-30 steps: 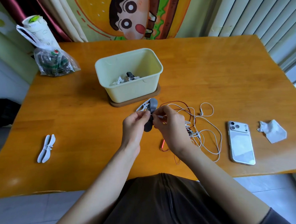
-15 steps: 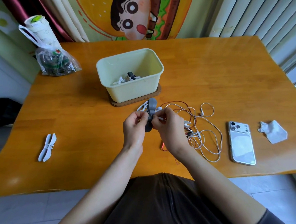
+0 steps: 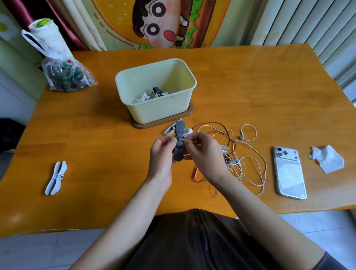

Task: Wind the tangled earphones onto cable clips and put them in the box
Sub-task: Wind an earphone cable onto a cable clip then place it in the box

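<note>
My left hand (image 3: 162,154) grips a dark grey cable clip (image 3: 179,142) upright above the table. My right hand (image 3: 205,155) pinches a white earphone cable against the clip's waist, where a turn of white cable lies. An earbud sticks out behind the clip. To the right lies a tangle of white earphones (image 3: 246,157) mixed with a red cable (image 3: 211,189). The pale yellow box (image 3: 153,110) stands behind my hands on a brown mat, with wound earphones inside. A white cable clip (image 3: 56,177) lies at the left; another white clip (image 3: 170,130) lies behind the grey one.
A phone (image 3: 289,173) lies face down right of the tangle, with a crumpled tissue (image 3: 327,158) beyond it. A plastic bag (image 3: 66,73) with a paper roll sits at the back left corner. The table's front edge (image 3: 83,229) runs close to my lap.
My hands and the grey clip have shifted slightly upward and away from me. My right hand has brought the white cable across the clip's waist.
</note>
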A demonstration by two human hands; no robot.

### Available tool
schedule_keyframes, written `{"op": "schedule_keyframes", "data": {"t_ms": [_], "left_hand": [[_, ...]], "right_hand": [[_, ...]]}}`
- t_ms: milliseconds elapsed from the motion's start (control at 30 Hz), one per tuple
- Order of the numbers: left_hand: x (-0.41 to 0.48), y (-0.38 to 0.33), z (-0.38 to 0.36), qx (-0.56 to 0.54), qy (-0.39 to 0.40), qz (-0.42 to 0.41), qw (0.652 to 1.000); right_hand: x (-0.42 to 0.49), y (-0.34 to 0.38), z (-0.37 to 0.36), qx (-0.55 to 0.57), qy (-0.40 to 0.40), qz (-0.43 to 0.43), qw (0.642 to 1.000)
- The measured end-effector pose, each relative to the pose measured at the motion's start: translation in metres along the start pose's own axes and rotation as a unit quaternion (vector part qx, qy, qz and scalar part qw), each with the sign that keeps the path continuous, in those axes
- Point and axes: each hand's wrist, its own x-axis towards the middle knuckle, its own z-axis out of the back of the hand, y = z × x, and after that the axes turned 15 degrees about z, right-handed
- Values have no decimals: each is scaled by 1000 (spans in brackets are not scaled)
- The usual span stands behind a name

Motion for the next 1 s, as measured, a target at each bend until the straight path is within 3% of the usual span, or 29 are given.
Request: {"op": "schedule_keyframes", "data": {"t_ms": [333, 700, 1000], "left_hand": [[6, -5, 0, -29, -36, -16, 999], [6, 0, 3, -25, -52, -21, 998], [5, -1, 4, -16, 35, -24, 999]], "right_hand": [[1, 11, -12, -15, -4, 20, 1000], [10, 8, -18, -8, 21, -51, 998], [16, 7, -13, -92, 33, 11, 995]]}}
